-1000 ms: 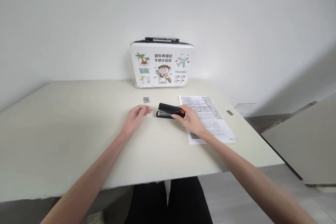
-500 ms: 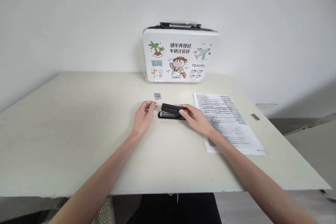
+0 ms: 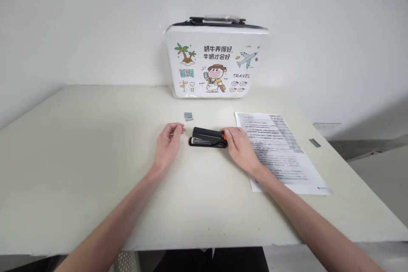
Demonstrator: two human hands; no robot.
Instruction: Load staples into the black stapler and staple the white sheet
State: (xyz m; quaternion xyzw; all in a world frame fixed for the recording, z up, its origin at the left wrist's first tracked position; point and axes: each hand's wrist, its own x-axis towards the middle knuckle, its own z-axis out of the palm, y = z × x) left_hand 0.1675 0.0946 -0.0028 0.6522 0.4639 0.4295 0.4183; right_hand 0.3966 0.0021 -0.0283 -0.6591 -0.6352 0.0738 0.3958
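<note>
A black stapler (image 3: 208,137) with an orange part at its rear lies on the table, its front end pointing left. Between its upper arm and base there is a gap where the metal magazine shows. My right hand (image 3: 239,148) grips the rear end, thumb and fingers around the orange part. Just left of the stapler's front, my left hand (image 3: 168,144) hovers apart from it, fingers curled and tips drawn together, with nothing visible in them. Several grey staple strips (image 3: 188,116) lie beyond the left fingertips.
A printed sheet of paper (image 3: 287,170) lies to the right, partly beneath my right forearm. Another small grey strip (image 3: 315,143) sits near the table's right edge. Against the wall stands a white cartoon case (image 3: 197,36) with a black handle. The table's front edge (image 3: 178,246) runs below my forearms.
The view has shifted slightly. My right hand has slid back toward the stapler's rear, uncovering more of it. My left hand stays curled, a little farther from the front end.
</note>
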